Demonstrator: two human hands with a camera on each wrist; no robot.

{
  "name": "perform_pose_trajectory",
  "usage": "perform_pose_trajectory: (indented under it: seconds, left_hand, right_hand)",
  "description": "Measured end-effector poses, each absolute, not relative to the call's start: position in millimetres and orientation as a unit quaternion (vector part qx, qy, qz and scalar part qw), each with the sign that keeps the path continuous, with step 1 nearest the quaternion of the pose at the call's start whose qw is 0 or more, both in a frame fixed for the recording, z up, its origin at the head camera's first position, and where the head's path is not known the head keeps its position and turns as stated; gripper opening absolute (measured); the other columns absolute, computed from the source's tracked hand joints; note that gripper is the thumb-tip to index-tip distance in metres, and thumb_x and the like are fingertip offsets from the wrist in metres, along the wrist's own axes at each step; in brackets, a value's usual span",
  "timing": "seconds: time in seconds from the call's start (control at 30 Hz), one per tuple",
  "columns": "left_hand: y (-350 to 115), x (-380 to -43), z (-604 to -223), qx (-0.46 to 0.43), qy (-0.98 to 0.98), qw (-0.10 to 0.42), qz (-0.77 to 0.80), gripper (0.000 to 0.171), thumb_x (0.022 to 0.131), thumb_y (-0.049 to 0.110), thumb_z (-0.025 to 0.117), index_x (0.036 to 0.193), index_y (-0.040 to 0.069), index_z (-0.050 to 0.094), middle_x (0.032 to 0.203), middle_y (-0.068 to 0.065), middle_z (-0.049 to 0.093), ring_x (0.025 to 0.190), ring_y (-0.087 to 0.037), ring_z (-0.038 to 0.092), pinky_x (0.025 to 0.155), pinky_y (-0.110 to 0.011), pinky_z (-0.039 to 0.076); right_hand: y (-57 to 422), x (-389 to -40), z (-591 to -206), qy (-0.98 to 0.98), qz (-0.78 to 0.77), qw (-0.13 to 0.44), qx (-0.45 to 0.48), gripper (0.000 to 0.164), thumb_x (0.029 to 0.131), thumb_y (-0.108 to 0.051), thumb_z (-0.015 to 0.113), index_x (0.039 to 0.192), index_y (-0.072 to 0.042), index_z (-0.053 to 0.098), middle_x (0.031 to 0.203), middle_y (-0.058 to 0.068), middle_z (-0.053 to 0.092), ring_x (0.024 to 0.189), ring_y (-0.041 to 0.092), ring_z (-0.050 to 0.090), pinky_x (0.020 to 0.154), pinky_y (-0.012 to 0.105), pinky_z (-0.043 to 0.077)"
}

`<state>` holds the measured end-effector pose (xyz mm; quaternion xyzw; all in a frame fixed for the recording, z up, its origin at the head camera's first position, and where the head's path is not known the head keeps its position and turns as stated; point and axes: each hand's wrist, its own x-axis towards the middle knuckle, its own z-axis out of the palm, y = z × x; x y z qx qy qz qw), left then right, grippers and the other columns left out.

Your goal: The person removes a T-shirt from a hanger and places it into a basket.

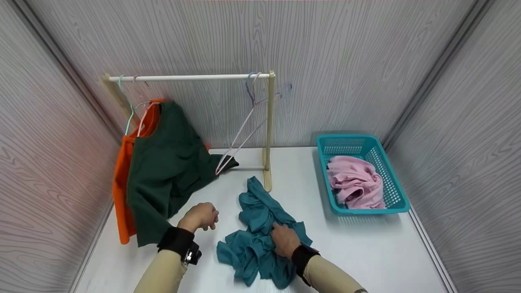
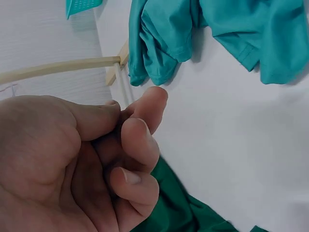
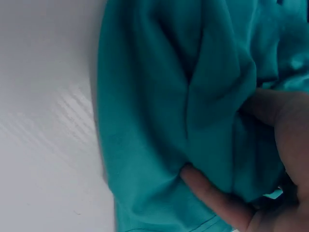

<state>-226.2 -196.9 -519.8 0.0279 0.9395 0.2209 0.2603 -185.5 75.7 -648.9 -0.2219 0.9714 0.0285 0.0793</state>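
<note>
A crumpled teal garment (image 1: 260, 240) with stitched hems lies on the white table. My right hand (image 1: 285, 240) grips a fold of it; in the right wrist view the cloth (image 3: 212, 121) bunches between thumb and finger. Left of the garment, my left hand (image 1: 201, 216) hovers with loosely curled fingers (image 2: 140, 140) and holds nothing. Just beyond the left hand hangs a dark green garment (image 1: 167, 162) on a pink hanger, in front of an orange garment (image 1: 122, 187) on a mint hanger.
A small rack with a white rod (image 1: 187, 77) and wooden posts stands at the back left. At its right end hang bare hangers, one with a pink frame (image 1: 240, 130). A teal basket (image 1: 390, 189) holding a pink garment (image 1: 356, 181) stands at the right. Grey wood-grain walls enclose the table.
</note>
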Motion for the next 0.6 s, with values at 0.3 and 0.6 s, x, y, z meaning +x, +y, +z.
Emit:
perform_pose_trajectory:
  seconds: [0.3, 0.6]
  left_hand:
    - [-190, -215, -532, 0.028, 0.928, 0.263, 0.263, 0.028, 0.101, 0.014, 0.045, 0.088, 0.003, 0.067, 0.070, -0.007, 0.072, 0.054, -0.014, 0.060, 0.055, -0.024, 0.041]
    - [-189, -210, -540, 0.027, 0.924, 0.270, 0.271, 0.027, 0.100, 0.015, 0.045, 0.095, 0.001, 0.067, 0.073, -0.006, 0.073, 0.054, -0.012, 0.059, 0.052, -0.023, 0.040]
  right_hand:
    - [84, -185, -649, 0.975, -0.053, 0.063, -0.204, 0.062, 0.080, 0.005, 0.071, 0.132, -0.017, 0.046, 0.135, 0.019, 0.049, 0.060, 0.020, 0.055, 0.053, 0.031, 0.047]
    - [88, -184, -646, 0.959, -0.044, 0.147, -0.240, 0.070, 0.074, -0.032, 0.083, 0.136, -0.025, 0.050, 0.159, 0.016, 0.025, 0.073, 0.022, 0.063, 0.059, 0.030, 0.052]
